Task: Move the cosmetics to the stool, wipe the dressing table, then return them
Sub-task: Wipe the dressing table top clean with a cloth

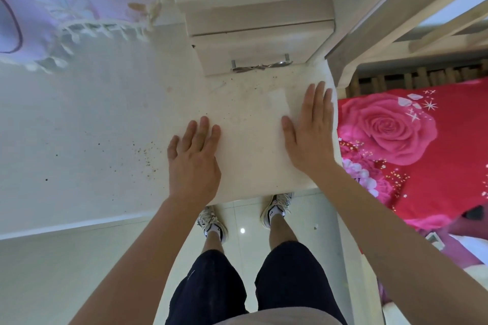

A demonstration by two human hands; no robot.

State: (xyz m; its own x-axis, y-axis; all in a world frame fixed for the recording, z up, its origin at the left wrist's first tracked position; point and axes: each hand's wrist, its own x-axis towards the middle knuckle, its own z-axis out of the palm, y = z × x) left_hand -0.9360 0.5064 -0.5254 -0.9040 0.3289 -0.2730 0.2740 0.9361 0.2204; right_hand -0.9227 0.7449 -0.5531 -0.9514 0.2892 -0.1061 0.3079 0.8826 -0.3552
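on the right hand the fingers lie straight and close together, pressed flat on a thin white sheet, tissue or cloth, i cannot tell which. nothing is gripped; the palm pins it down. the left hand also has its fingers straight and relaxed, resting on the bare top of the dressing table near its front edge.

the sheet sits at the right end of the top, just in front of the small drawer with the metal handle. it looks light, soft and likely to bunch or tear, so flat pressure from the whole palm should suit it better than a pinch. the tabletop looks hard and smooth, and the dark specks and crumbs scattered on it seem loose enough to slide.

no cosmetics or stool show in view. a red rose bedcover lies to the right, a lilac fringed cloth at upper left.
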